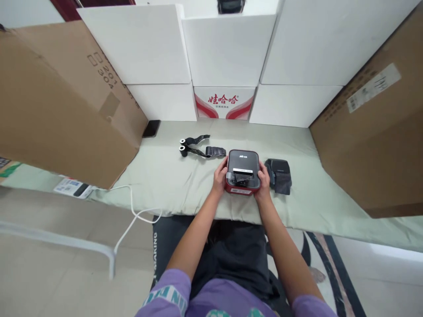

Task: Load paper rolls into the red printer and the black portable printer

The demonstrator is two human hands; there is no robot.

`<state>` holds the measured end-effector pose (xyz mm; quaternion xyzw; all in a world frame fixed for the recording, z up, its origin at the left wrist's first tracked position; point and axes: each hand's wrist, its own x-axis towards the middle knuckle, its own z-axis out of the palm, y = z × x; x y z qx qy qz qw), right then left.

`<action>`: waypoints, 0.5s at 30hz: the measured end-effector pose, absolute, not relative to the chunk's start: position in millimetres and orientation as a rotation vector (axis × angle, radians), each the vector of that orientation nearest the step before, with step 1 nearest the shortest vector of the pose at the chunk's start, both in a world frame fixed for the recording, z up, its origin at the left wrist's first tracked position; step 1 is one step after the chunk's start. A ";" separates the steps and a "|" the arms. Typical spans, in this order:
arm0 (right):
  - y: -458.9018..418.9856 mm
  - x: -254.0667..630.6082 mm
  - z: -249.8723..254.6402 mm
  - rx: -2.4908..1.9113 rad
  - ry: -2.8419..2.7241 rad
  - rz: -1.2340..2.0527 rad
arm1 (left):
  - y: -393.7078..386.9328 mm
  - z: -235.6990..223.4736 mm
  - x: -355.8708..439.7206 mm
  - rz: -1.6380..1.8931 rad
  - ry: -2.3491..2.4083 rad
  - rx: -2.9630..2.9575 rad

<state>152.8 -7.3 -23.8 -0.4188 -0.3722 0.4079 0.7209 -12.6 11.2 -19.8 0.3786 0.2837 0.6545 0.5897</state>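
A compact black-and-red label printer (243,164) rests on the cloth-covered table, with a white strip across its top and a dark slot facing me. My left hand (220,177) grips its left side, fingers wrapped around the edge. On the opposite side, my right hand (262,179) holds it with the thumb near the top edge. Left of the printer lie two small spools of black ribbon (183,149), with loose lengths trailing right. Just beyond my right hand sits a black part (278,166) with a dark flap hanging toward me; its exact kind is unclear.
White boxes (228,53) form a wall behind the table (172,185). Large cardboard boxes stand at left (66,110) and right (380,145). A dark phone-like slab (151,128) lies by the left box. A white cable (132,200) runs off the front edge from a power strip (74,188).
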 end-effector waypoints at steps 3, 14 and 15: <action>-7.9 152.3 -25.7 -0.947 -0.821 0.880 | 11.4 -23.8 -13.0 1.530 0.658 0.906; -10.9 146.8 -22.1 -1.025 -0.873 0.803 | 11.8 -18.0 -16.8 1.476 0.706 0.922; -10.8 146.5 -22.3 -1.035 -0.885 0.792 | 11.7 -17.2 -17.3 1.470 0.709 0.919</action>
